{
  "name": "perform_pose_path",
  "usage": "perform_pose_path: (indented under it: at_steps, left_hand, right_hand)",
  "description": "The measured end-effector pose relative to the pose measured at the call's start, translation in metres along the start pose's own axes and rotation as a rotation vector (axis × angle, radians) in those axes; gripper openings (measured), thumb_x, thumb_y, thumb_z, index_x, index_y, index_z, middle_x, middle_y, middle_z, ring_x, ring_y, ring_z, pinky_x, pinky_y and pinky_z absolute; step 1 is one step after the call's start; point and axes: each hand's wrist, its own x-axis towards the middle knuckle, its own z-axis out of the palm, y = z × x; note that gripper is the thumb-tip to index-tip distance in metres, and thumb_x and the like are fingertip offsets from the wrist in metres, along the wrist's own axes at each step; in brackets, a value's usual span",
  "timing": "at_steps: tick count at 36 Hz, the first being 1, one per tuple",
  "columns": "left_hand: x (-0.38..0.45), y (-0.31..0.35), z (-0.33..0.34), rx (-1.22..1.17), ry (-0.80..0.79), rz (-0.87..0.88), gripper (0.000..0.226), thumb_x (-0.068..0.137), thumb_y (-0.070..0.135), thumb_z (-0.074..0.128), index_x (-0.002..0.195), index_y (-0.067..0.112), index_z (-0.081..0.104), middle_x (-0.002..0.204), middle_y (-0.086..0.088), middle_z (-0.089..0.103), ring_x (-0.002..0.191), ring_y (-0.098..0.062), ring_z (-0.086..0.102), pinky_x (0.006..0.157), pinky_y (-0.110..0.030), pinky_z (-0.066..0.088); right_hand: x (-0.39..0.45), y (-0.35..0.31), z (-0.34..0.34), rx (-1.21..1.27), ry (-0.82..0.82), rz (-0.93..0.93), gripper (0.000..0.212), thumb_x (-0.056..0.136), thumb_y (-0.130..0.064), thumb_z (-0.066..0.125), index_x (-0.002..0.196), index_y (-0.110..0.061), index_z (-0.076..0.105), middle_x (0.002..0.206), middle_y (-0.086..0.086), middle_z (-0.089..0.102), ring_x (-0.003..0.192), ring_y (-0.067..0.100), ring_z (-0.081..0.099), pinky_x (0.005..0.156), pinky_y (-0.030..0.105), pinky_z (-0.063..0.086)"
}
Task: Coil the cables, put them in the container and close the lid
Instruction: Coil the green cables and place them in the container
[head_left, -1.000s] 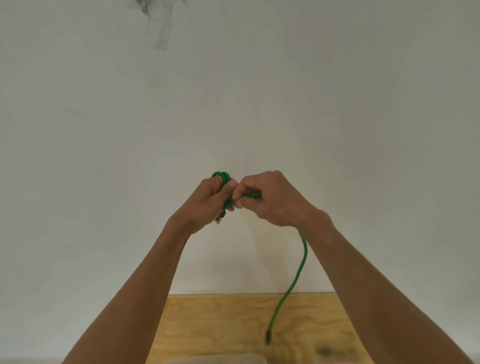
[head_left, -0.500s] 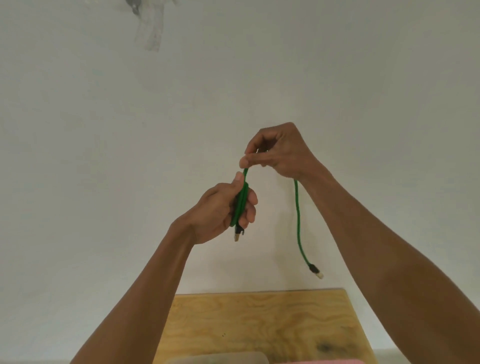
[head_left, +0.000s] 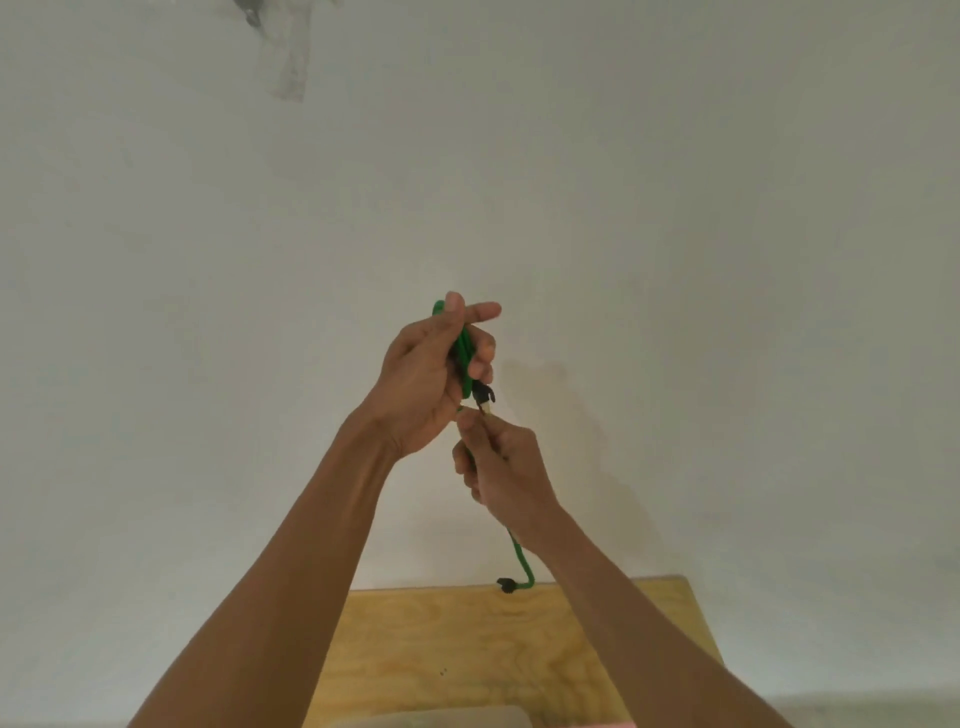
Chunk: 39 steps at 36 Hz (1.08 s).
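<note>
left hand (head_left: 426, 379) closed round folded loops of the green cable (head_left: 464, 358), held upright; a black plug (head_left: 484, 397) sticks out just below the grip. right hand (head_left: 501, 470) directly beneath pinches the same cable, whose tail hangs to a second plug (head_left: 506, 585) above the table (head_left: 467, 649). no legible writing.
</note>
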Motion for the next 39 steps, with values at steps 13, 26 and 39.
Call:
perform_pose_path:
  at_steps: [13, 26, 39]
  left_hand:
    - [-0.008, -0.024, -0.042, 0.503, -0.015, -0.046, 0.053, 0.1, 0.054, 0.037, 0.117, 0.01, 0.063, 0.08, -0.011, 0.063, 0.074, -0.019, 0.06, 0.071, -0.038, 0.048]
    - [-0.026, -0.031, -0.024, 0.376, -0.203, -0.263, 0.068, 0.098, 0.06, 0.023, 0.104, 0.005, 0.062, 0.074, -0.01, 0.063, 0.067, -0.021, 0.053, 0.071, -0.038, 0.046]
    - [-0.031, -0.033, -0.01, 0.047, -0.297, -0.098, 0.032, 0.099, 0.036, 0.046, 0.094, 0.007, 0.059, 0.069, -0.009, 0.056, 0.06, -0.018, 0.049, 0.067, -0.034, 0.047]
  right_hand:
    - [0.017, -0.058, -0.032, -0.724, -0.159, -0.309, 0.022, 0.086, -0.023, 0.069, 0.105, -0.034, 0.069, 0.1, -0.016, 0.075, 0.094, 0.001, 0.069, 0.086, 0.033, 0.056]
    - [0.067, -0.097, -0.053, -0.542, -0.197, -0.515, 0.02, 0.064, -0.014, 0.091, 0.075, -0.007, 0.075, 0.071, 0.004, 0.074, 0.066, 0.026, 0.068, 0.061, 0.037, 0.053]
    - [0.06, -0.025, -0.046, 0.089, -0.168, -0.152, 0.01, 0.091, -0.009, 0.066, 0.093, -0.004, 0.074, 0.082, 0.022, 0.072, 0.077, 0.03, 0.066, 0.074, 0.05, 0.054]
